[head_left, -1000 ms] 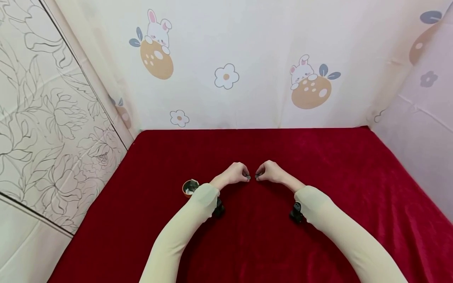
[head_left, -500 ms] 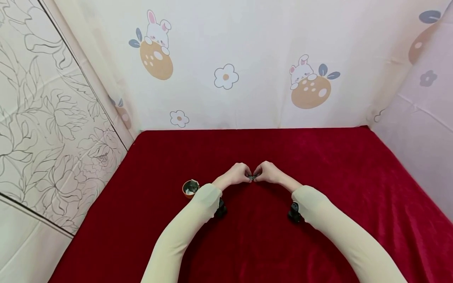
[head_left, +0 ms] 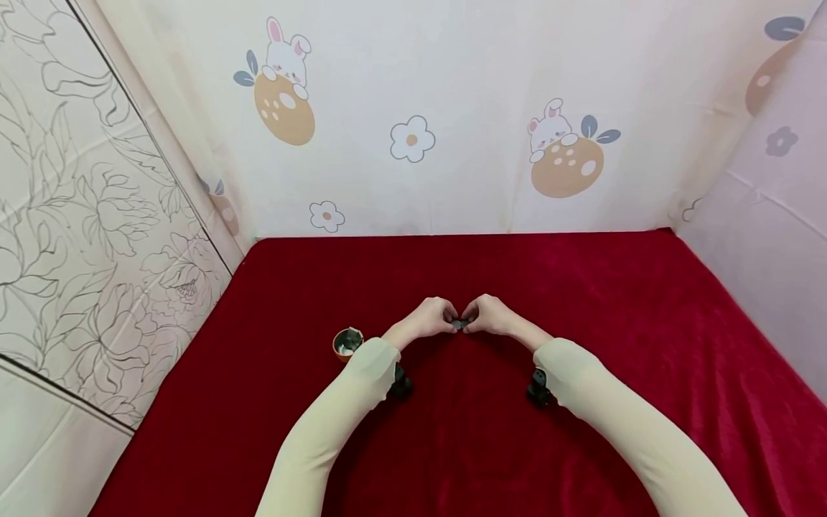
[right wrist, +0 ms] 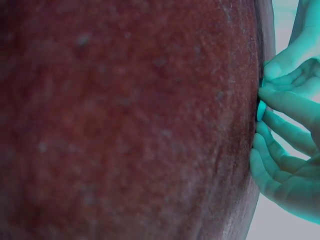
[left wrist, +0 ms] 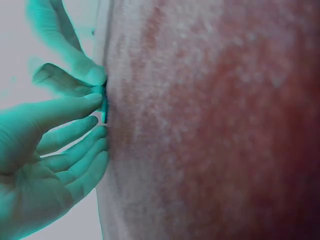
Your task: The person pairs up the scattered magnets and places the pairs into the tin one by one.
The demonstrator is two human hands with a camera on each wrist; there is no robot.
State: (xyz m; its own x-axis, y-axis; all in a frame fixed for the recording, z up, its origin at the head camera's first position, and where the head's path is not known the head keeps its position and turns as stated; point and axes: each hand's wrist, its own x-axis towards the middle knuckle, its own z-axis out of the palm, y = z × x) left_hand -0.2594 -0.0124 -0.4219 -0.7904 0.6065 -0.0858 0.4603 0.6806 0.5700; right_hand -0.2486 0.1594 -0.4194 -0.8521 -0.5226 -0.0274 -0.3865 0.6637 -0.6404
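Over the red cloth, my left hand (head_left: 431, 317) and right hand (head_left: 489, 316) meet at the fingertips. Each pinches a small, flat, dark grey piece between thumb and fingers. The left piece (head_left: 456, 324) lies edge to edge with the right piece (head_left: 464, 324), low over the cloth. In the left wrist view, a thin upright edge of a flat piece (left wrist: 104, 111) shows at the fingertips. The right wrist view has a similar thin edge of a piece (right wrist: 261, 111) beside the right fingers. What kind of pieces they are cannot be told, as the fingers cover much of them.
A small orange-rimmed bowl (head_left: 336, 352) stands left of my left forearm, with grey and whitish pieces inside. Red velvet cloth (head_left: 555, 280) covers the table. A printed curtain (head_left: 478, 179) hangs along the back, and a floral panel (head_left: 116, 215) stands at the left.
A second ago my hands were a little apart, each with a piece. They have since come together until the pieces meet. Over the last half second they barely move. The bowl stays put.
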